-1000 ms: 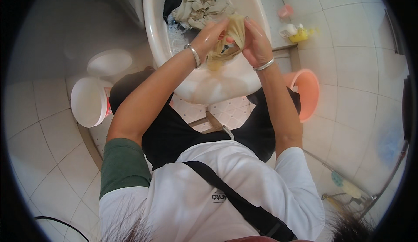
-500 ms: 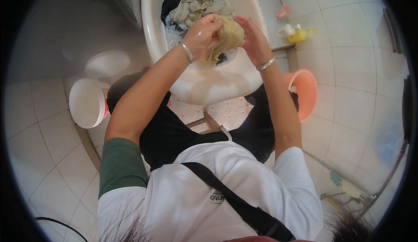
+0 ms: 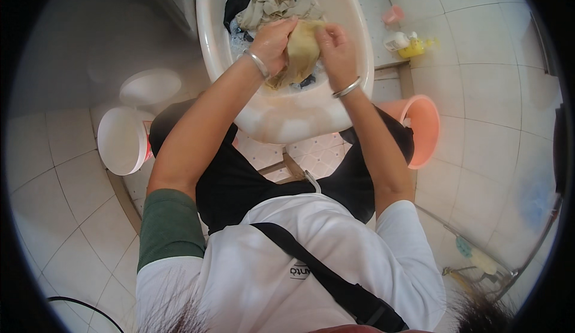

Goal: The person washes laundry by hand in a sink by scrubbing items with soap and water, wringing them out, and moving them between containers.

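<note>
Above the near end of a white plastic tub [image 3: 287, 124] I hold up a wet yellowish cloth [image 3: 303, 48]. My left hand [image 3: 272, 45] is closed on its left side, thumb toward the top. At its upper right edge my right hand [image 3: 337, 51] pinches the fabric with curled fingers. The cloth's lower end hangs down into the tub. Beyond my hands a beige garment [image 3: 263, 8] lies bunched in sudsy water, with a black garment [image 3: 241, 2] beside and behind it. A small dark piece of cloth [image 3: 308, 81] shows under the yellowish one.
A white bucket [image 3: 123, 141] stands left of my knee, with a round white lid [image 3: 150, 85] behind it. To the right are an orange-pink bucket [image 3: 424, 132], a yellow container [image 3: 412, 48], a white bottle [image 3: 395, 41] and a small pink cup [image 3: 393, 15]. Tiled walls rise on both sides.
My right hand has moved left and turned inward, from fingers spread beside the cloth to pinching its edge. The cloth now hangs flatter between both hands.
</note>
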